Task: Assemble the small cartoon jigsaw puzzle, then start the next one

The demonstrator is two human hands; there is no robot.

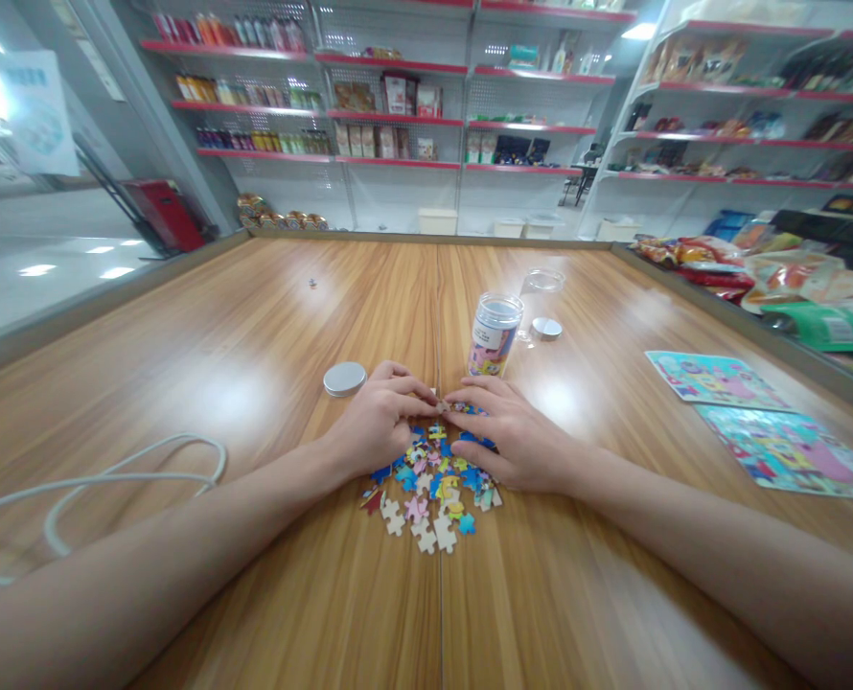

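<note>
A heap of mixed jigsaw puzzle pieces lies on the table between my hands, some colour side up and several showing pale backs. My left hand is at the heap's left far side, thumb and forefinger closed at a small pale puzzle piece. Opposite it, my right hand rests over the heap's right side with fingers apart, its fingertips close to that same piece. Just beyond my right hand stands a clear jar with a colourful printed label, lid off. A silver lid lies beyond my left hand.
Two colourful picture sheets lie at the right. Behind the jar are a clear container and another silver lid. A white cable loops at the left. Bagged goods sit beyond the right edge; stocked shelves stand behind.
</note>
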